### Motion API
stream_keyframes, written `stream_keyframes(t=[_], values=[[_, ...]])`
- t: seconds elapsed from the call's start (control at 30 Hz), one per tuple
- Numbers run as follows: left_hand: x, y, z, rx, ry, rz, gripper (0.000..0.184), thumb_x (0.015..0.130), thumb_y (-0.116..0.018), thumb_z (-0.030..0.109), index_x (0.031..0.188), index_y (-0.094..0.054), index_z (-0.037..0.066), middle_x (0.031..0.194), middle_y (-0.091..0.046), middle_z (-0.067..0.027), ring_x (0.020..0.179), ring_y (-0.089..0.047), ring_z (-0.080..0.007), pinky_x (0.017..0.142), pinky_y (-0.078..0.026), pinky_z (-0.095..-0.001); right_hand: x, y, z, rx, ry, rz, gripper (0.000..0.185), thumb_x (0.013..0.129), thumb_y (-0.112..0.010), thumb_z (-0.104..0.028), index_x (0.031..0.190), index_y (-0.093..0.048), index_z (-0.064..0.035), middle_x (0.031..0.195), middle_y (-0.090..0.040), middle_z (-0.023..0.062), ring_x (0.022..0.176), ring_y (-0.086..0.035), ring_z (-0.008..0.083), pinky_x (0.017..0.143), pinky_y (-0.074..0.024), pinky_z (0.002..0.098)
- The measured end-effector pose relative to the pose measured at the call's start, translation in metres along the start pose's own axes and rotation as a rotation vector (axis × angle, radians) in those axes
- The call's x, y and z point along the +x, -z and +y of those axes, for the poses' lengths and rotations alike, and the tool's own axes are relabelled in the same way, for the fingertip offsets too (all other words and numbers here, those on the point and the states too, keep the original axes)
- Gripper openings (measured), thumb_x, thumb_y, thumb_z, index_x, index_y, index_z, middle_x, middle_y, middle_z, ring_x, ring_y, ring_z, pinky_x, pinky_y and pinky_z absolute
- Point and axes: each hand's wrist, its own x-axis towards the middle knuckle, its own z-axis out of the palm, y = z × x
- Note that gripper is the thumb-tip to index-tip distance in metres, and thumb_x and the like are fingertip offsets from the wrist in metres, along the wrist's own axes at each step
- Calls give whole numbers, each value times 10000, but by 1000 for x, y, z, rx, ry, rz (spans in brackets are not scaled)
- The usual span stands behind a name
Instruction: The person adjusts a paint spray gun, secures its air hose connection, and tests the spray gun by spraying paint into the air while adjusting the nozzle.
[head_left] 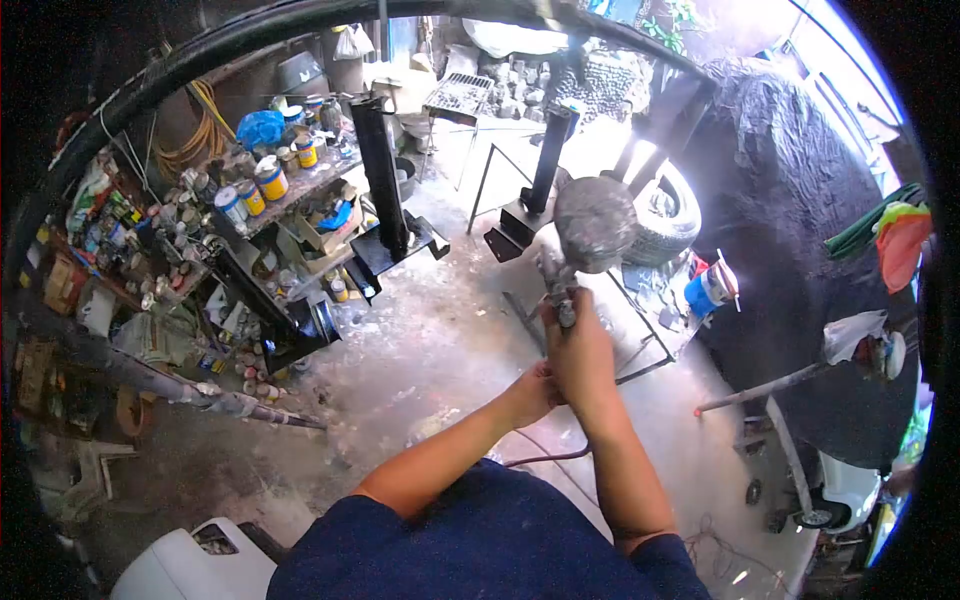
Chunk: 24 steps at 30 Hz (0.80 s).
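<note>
A spray gun with a round, dark, stained cup (pixel 595 224) on top is held out in front of me, near the middle of the view. My right hand (pixel 580 345) is wrapped round its handle. My left hand (pixel 535 393) is closed just below and left of the right one, at the lower end of the handle, where a dark hose (pixel 548 458) hangs down. What its fingers grip is hidden. Beyond the gun stands a glossy black metal post (pixel 546 160) with a bracket at its foot. Another black post (pixel 380 175) stands upright to the left.
Shelves with paint cans (pixel 270 180) line the left. A third black part (pixel 262 300) leans there. A tire (pixel 665 215), a blue bucket (pixel 708 288) and a black-covered bulk (pixel 790 200) are at right. A dark bar (pixel 200 385) crosses the left; hose lies on the floor.
</note>
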Motion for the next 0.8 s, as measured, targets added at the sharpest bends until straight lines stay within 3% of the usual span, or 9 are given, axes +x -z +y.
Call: stream_keyframes(t=[0.07,0.13,0.23,0.4,0.47,0.57,0.7,0.73,0.8], values=[[-10,21,7,403,-87,-15,329,1037,-531,129,1352,-505,37,1306,-603,-73,1155,-623,-227,976,-530,-372,0,-28,-3,-1,-18,-34,367,965,-653,-286,1197,-510,-39,1046,-674,294,986,-642,491,786,-516,512],[-23,41,16,275,-46,-7,453,1025,-573,190,1425,-441,23,1391,-537,-101,1270,-511,-211,1073,-432,-372,1,-60,0,9,16,-38,372,959,-659,-291,1188,-514,-37,1036,-675,293,974,-641,488,783,-511,522],[-40,65,26,354,-90,-75,447,1034,-556,230,1419,-448,29,1364,-560,-96,1253,-536,-219,1061,-453,-395,3,-94,-3,-49,10,-70,367,954,-648,-333,1131,-509,-43,940,-682,289,882,-645,506,730,-505,562],[-47,60,38,-132,192,-31,329,1047,-525,218,1325,-541,43,1265,-632,-74,1124,-637,-215,986,-527,-423,-6,-88,-12,-71,-72,-23,375,961,-649,-321,1129,-516,-14,958,-677,301,888,-647,500,747,-501,536],[-46,37,51,-77,166,-59,328,1041,-541,233,1311,-556,46,1242,-642,-70,1098,-643,-206,958,-533,-407,-7,-77,-13,-65,-57,88,344,961,-661,-297,1135,-538,-26,900,-690,280,828,-672,473,703,-502,504],[-35,31,51,13,112,-166,342,1029,-571,258,1313,-569,67,1230,-648,-46,1082,-641,-184,912,-531,-369,-5,-52,-24,69,-109,129,396,972,-651,-297,1210,-521,-9,990,-689,284,914,-664,485,766,-506,506],[-34,19,70,62,91,-186,363,1016,-599,253,1321,-570,59,1245,-646,-44,1097,-637,-184,924,-520,-384,9,-45,-31,109,-197,163,418,967,-664,-295,1230,-521,-3,932,-693,274,805,-695,422,694,-517,468],[-36,17,75,76,83,-168,352,1015,-600,246,1311,-577,55,1234,-651,-42,1088,-641,-185,922,-522,-386,11,-40,-42,243,-269,104,410,963,-670,-283,1228,-526,-5,856,-690,208,640,-679,306,579,-508,417],[-38,19,84,74,47,-143,313,1028,-575,266,1289,-594,95,1191,-659,-17,1051,-646,-153,886,-528,-350,22,-42,-49,380,-324,60,396,963,-669,-277,1218,-534,-5,825,-676,158,584,-641,232,531,-490,383]])
